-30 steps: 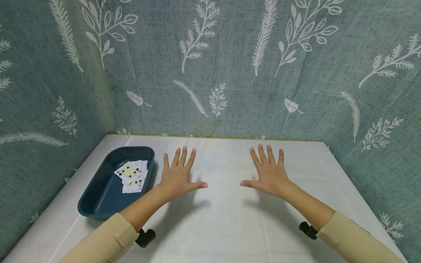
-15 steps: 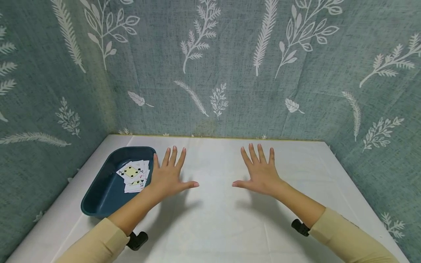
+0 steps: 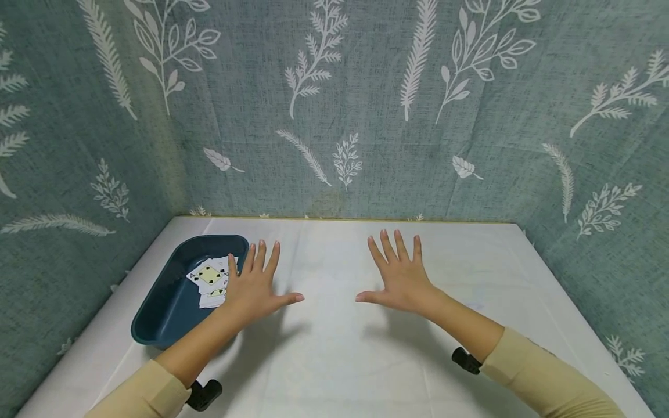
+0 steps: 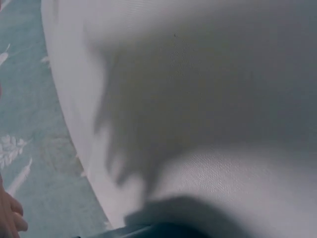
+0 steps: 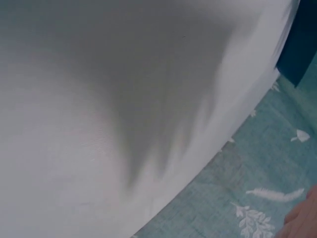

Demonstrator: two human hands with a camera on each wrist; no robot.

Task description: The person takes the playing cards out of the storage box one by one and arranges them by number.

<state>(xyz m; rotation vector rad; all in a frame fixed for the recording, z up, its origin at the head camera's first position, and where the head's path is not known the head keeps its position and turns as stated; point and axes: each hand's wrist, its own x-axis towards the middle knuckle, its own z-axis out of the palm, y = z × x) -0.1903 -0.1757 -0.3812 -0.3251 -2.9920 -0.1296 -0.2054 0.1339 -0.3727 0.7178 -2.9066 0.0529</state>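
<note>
Both hands hover over the white table, palms down with fingers spread, holding nothing. My left hand [image 3: 252, 293] is near the right side of a dark teal plastic tub [image 3: 166, 319], and its fingers overlap the tub's rim in the head view. Inside the tub lies a loose pile of playing cards [image 3: 210, 276], partly hidden by that hand; a yellow-centred card faces up on top. My right hand [image 3: 403, 284] is right of the table's middle, its thumb pointing towards the left hand. In the left wrist view a bit of the tub [image 4: 166, 231] shows at the bottom edge.
The white-covered table [image 3: 334, 360] ends at a blue-green leaf-patterned cloth wall [image 3: 366, 87] at the back, with the same cloth on both sides. Small black camera mounts [image 3: 204, 395] hang beneath the wrists. Hand shadows fall on the table.
Both hands have drifted left, still spread. The left hand now overlaps the tub's right rim and part of the cards. The tub and cards stay in place.
</note>
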